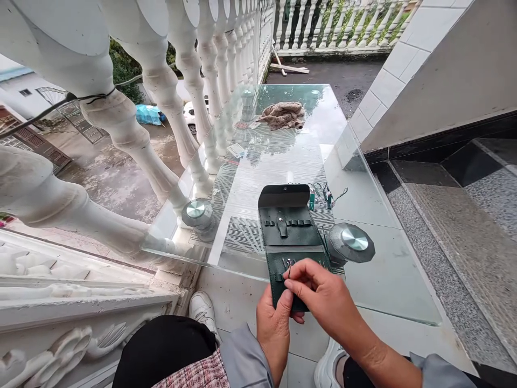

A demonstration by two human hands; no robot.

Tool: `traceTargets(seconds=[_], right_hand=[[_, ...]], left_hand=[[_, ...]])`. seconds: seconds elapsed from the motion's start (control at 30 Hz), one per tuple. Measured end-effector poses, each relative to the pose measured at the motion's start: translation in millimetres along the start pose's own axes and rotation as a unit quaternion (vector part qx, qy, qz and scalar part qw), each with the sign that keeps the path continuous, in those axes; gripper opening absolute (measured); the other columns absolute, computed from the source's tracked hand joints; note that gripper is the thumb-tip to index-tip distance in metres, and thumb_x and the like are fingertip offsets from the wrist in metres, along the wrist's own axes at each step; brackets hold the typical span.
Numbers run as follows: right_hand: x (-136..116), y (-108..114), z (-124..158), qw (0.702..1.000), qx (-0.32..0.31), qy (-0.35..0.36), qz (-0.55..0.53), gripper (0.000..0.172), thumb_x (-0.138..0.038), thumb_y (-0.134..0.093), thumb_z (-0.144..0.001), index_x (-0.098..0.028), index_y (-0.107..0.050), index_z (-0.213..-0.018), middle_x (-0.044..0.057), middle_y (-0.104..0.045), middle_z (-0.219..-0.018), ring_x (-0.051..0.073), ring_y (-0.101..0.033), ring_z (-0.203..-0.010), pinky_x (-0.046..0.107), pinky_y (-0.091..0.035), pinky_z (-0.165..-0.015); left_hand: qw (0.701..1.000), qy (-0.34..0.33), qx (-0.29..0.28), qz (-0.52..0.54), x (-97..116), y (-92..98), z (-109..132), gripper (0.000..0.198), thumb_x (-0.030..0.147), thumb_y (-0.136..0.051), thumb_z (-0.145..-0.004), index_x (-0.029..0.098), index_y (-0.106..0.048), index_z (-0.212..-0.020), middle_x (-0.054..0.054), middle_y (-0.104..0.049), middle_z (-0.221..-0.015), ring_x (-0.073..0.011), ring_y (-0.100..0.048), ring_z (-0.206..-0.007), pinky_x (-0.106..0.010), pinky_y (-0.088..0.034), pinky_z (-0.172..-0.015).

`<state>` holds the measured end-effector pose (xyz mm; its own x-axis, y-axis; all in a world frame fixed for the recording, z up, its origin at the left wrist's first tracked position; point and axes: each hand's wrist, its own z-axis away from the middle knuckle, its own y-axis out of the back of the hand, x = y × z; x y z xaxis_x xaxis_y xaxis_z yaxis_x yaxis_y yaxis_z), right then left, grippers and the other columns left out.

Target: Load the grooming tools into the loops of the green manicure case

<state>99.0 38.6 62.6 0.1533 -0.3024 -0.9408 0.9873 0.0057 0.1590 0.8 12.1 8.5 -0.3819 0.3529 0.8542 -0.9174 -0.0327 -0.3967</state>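
A dark green leather tool case (pixel 287 229) lies open on the glass table (pixel 278 151), its lower flap hanging over the near edge. My left hand (pixel 273 323) grips that lower flap from below. My right hand (pixel 323 299) pinches a small metal tool (pixel 289 268) at the flap's elastic loops. Several small green-handled tools (pixel 321 196) lie on the glass just beyond the case.
Two round metal table fittings (pixel 196 211) (pixel 352 241) sit left and right of the case. A crumpled brown cloth (pixel 283 114) lies at the far end. White balusters (pixel 161 108) line the left side; tiled steps (pixel 452 215) rise on the right. My white shoes (pixel 204 310) stand below.
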Motion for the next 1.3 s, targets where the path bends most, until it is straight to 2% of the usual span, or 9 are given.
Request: traceTargets(seconds=[0.07,0.2,0.27,0.33,0.4,0.57,0.73,0.97,1.3], right_hand=[[0.2,1.6,4.7,0.999,-0.003,0.026,0.037,0.014,-0.033,-0.052,-0.08,-0.021,-0.053,-0.072,-0.003,-0.055,-0.062,0.01,-0.048,-0.042,0.024,-0.043,-0.04],[0.8,14.2,13.4,0.986,0.08,0.088,0.118,0.017,-0.035,-0.047,-0.084,-0.022,-0.057,-0.088,0.001,-0.06,-0.077,0.013,-0.058,-0.062,0.025,-0.051,-0.058],[2.1,18.7,19.7,0.988,0.042,0.089,0.122,0.019,-0.035,-0.044,-0.086,-0.022,-0.056,-0.093,0.002,-0.06,-0.078,0.013,-0.058,-0.064,0.025,-0.051,-0.06],[4.4,19.9,26.7,0.987,-0.024,0.083,0.133,0.017,-0.033,-0.042,-0.087,-0.022,-0.055,-0.091,0.001,-0.058,-0.075,0.013,-0.057,-0.062,0.024,-0.05,-0.057],[7.8,19.3,32.5,0.982,-0.055,0.078,0.162,0.013,-0.031,-0.043,-0.085,-0.022,-0.053,-0.086,0.0,-0.059,-0.073,0.013,-0.058,-0.063,0.024,-0.049,-0.058],[16.9,20.5,36.9,0.98,-0.041,0.04,0.188,0.013,-0.031,-0.044,-0.085,-0.022,-0.053,-0.084,0.0,-0.062,-0.072,0.014,-0.061,-0.069,0.025,-0.05,-0.064],[21.9,20.5,37.7,0.975,-0.036,0.049,0.214,0.014,-0.03,-0.044,-0.084,-0.022,-0.055,-0.083,0.0,-0.06,-0.07,0.013,-0.057,-0.062,0.026,-0.049,-0.061],[29.9,16.9,38.6,0.977,-0.013,0.065,0.2,0.014,-0.028,-0.042,-0.087,-0.022,-0.055,-0.086,0.0,-0.06,-0.072,0.013,-0.059,-0.066,0.026,-0.051,-0.065],[35.5,20.0,36.7,0.93,0.018,0.17,0.324,0.023,-0.018,-0.038,-0.088,-0.021,-0.06,-0.089,0.004,-0.061,-0.079,0.013,-0.058,-0.067,0.026,-0.049,-0.061]], left_hand=[[1.0,0.0,-0.009,0.002,-0.5,0.3,0.9,0.039,0.048,-0.057,-0.084,0.011,-0.059,-0.096,0.0,-0.056,-0.066,-0.01,-0.047,-0.054,-0.022,-0.042,-0.053],[1.0,0.001,-0.018,0.021,-0.8,1.5,3.4,0.042,0.049,-0.048,-0.089,0.011,-0.059,-0.1,-0.005,-0.06,-0.075,-0.0131,-0.053,-0.062,-0.024,-0.044,-0.057],[0.999,0.012,-0.016,0.034,-0.7,2.0,4.1,0.039,0.047,-0.049,-0.089,0.012,-0.059,-0.102,-0.006,-0.061,-0.081,-0.0152,-0.056,-0.069,-0.024,-0.045,-0.061],[0.999,0.021,-0.007,0.037,-0.5,2.1,4.4,0.035,0.042,-0.051,-0.087,0.012,-0.059,-0.102,-0.006,-0.062,-0.083,-0.0163,-0.056,-0.074,-0.025,-0.045,-0.065],[0.999,0.024,0.004,0.028,-0.3,1.6,4.7,0.031,0.039,-0.052,-0.086,0.012,-0.06,-0.101,-0.006,-0.062,-0.084,-0.0162,-0.056,-0.076,-0.024,-0.045,-0.066],[1.0,0.026,-0.008,0.005,-1.4,-1.2,6.3,0.029,0.036,-0.049,-0.087,0.013,-0.059,-0.101,-0.006,-0.063,-0.088,-0.0177,-0.057,-0.082,-0.026,-0.046,-0.073],[0.999,0.001,-0.012,-0.035,-3.1,-2.0,8.7,0.03,0.039,-0.048,-0.089,0.014,-0.059,-0.103,-0.008,-0.063,-0.1,-0.0208,-0.056,-0.097,-0.03,-0.043,-0.088],[0.998,-0.01,-0.038,-0.054,2.6,-6.2,12.4,0.034,0.042,-0.045,-0.091,0.014,-0.058,-0.104,-0.008,-0.062,-0.1,-0.0219,-0.054,-0.098,-0.03,-0.044,-0.083],[0.993,-0.053,-0.059,-0.091,2.7,-6.9,10.6,0.033,0.04,-0.042,-0.093,0.014,-0.059,-0.104,-0.007,-0.063,-0.096,-0.0194,-0.056,-0.087,-0.029,-0.044,-0.078]])
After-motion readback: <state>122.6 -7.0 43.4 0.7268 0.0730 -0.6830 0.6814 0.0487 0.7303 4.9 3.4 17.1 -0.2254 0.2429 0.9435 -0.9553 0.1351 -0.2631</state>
